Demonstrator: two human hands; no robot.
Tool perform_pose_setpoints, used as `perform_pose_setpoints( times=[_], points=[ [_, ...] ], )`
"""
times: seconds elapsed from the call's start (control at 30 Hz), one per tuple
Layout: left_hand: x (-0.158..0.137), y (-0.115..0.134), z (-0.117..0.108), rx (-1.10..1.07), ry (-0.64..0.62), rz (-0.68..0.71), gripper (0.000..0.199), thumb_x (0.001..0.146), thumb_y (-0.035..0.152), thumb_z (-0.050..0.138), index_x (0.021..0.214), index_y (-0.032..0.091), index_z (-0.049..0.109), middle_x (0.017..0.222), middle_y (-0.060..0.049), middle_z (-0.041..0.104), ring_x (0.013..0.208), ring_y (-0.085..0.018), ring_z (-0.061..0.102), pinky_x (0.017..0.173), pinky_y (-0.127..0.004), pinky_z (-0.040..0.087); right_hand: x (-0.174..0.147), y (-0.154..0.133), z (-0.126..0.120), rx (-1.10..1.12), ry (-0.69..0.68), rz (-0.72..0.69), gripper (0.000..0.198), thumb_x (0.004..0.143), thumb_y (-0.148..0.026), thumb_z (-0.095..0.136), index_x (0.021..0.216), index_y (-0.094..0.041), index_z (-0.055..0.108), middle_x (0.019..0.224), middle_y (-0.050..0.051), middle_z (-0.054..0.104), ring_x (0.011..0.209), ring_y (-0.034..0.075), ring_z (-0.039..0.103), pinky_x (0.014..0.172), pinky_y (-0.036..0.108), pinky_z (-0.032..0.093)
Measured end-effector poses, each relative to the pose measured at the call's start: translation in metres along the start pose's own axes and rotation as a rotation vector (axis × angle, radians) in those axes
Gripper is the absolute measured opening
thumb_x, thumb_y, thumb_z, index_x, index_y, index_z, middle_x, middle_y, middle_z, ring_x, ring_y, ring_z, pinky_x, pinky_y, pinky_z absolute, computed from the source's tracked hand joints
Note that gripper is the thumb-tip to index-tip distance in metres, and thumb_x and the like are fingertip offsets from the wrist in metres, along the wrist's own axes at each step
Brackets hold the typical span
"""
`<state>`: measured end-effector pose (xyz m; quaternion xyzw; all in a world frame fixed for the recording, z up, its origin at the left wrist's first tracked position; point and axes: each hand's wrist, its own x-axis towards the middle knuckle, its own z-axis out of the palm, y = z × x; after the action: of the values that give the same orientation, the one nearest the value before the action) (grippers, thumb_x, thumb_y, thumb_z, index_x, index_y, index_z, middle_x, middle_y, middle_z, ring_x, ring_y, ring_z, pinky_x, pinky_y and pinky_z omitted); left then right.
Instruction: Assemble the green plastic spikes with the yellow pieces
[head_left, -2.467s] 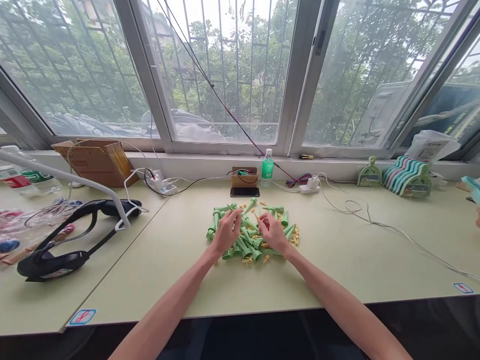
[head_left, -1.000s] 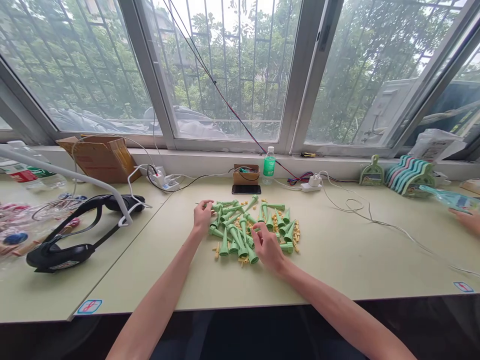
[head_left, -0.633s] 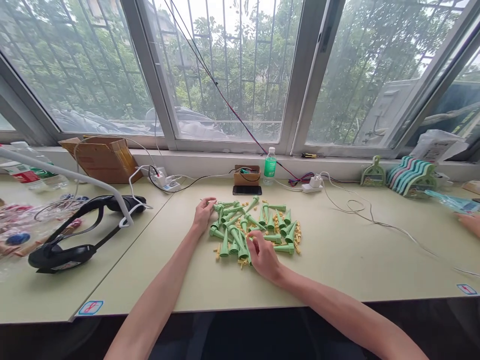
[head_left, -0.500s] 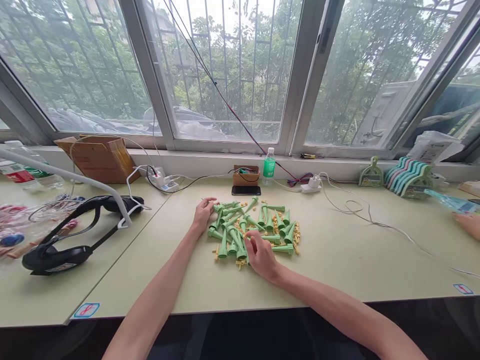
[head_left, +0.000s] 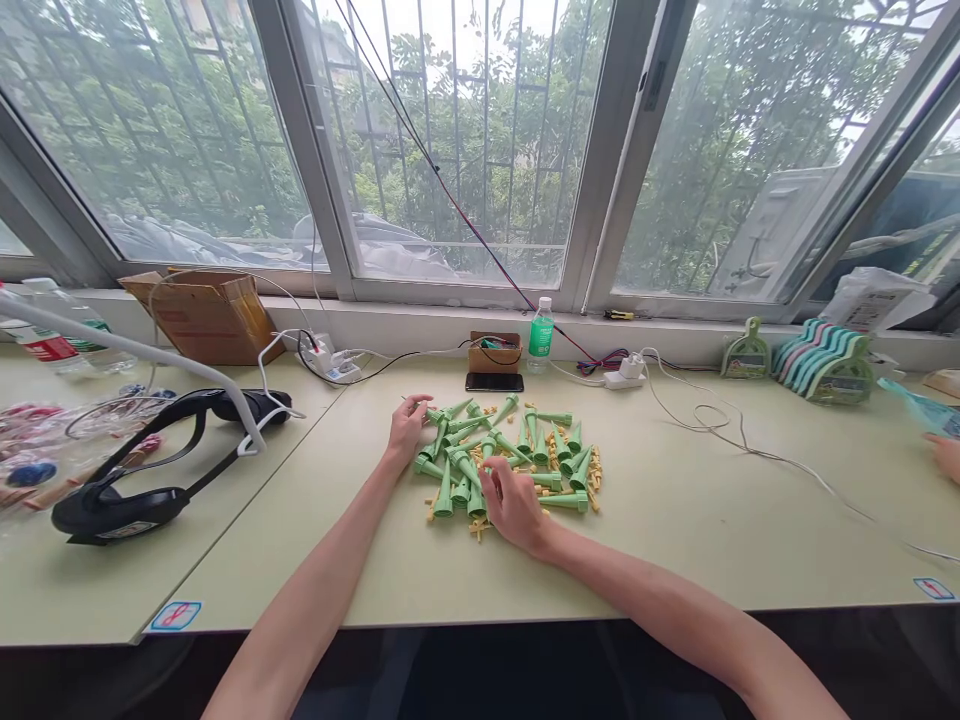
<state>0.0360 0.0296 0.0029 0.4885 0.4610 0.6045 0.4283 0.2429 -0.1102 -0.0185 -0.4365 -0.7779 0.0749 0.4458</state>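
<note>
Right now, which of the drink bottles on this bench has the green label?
The small bottle standing upright by the window ledge, right of the little cardboard box. The bottles at far left lie down and show red and white labels.

Pile of cones (head_left: 510,455) at table (head_left: 675,520) centre. Left hand (head_left: 407,428) on the pile's 9 o'clock edge, right hand (head_left: 511,505) on its 6 o'clock edge. Phone (head_left: 493,382) at 12 o'clock from the pile, small box (head_left: 492,354) just behind it, bottle (head_left: 540,335) beside that (toward the window). Headset (head_left: 150,470) far out at 9 o'clock. Cable (head_left: 750,450) runs off toward 3 o'clock.
</note>
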Motion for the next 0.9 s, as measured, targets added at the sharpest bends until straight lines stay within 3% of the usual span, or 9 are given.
perform_pose_setpoints(
  times=[0.13, 0.3, 0.43, 0.6, 0.9],
  points=[
    [0.005, 0.000, 0.002, 0.000, -0.003, -0.030, 0.028, 0.075, 0.034, 0.060, 0.097, 0.016, 0.061, 0.078, -0.006, 0.065, 0.082, -0.020, 0.067, 0.068, -0.031, 0.053, -0.001, 0.000, 0.001, -0.016, 0.038, -0.031, 0.019, 0.101, -0.028, 0.033, 0.104, -0.017, 0.048, 0.057, -0.005, 0.049, 0.046, 0.010, 0.044, 0.051, 0.022, 0.028],
    [0.015, 0.006, 0.007, 0.076, -0.079, -0.104, 0.030, 0.073, 0.036, 0.062, 0.094, 0.015, 0.062, 0.065, -0.002, 0.061, 0.061, -0.015, 0.061, 0.059, -0.027, 0.049, -0.001, 0.000, 0.004, -0.051, 0.064, -0.160, 0.015, 0.100, -0.024, 0.035, 0.103, -0.016, 0.048, 0.058, -0.005, 0.048, 0.047, 0.011, 0.043, 0.051, 0.023, 0.027],
    [0.029, 0.013, 0.014, 0.164, -0.170, -0.128, 0.024, 0.069, 0.032, 0.065, 0.086, 0.014, 0.066, 0.055, 0.004, 0.051, 0.048, -0.009, 0.049, 0.054, -0.023, 0.043, 0.004, -0.004, 0.006, -0.071, 0.060, -0.164, 0.014, 0.100, -0.022, 0.035, 0.102, -0.016, 0.047, 0.059, -0.005, 0.049, 0.047, 0.010, 0.042, 0.051, 0.023, 0.027],
    [0.038, 0.016, 0.022, 0.224, -0.267, -0.114, 0.022, 0.067, 0.031, 0.065, 0.081, 0.014, 0.066, 0.053, 0.006, 0.044, 0.044, -0.007, 0.042, 0.050, -0.022, 0.036, 0.012, -0.006, 0.014, -0.096, 0.046, -0.136, 0.016, 0.101, -0.024, 0.032, 0.100, -0.017, 0.047, 0.061, -0.004, 0.051, 0.049, 0.010, 0.044, 0.052, 0.022, 0.027],
    [0.034, 0.010, 0.024, 0.223, -0.354, -0.079, 0.031, 0.070, 0.039, 0.065, 0.089, 0.014, 0.067, 0.052, 0.005, 0.048, 0.047, -0.010, 0.046, 0.051, -0.023, 0.037, 0.023, -0.012, 0.027, -0.145, 0.035, -0.135, 0.019, 0.101, -0.025, 0.032, 0.101, -0.016, 0.049, 0.062, -0.002, 0.056, 0.049, 0.011, 0.049, 0.052, 0.023, 0.026]
  ],
)
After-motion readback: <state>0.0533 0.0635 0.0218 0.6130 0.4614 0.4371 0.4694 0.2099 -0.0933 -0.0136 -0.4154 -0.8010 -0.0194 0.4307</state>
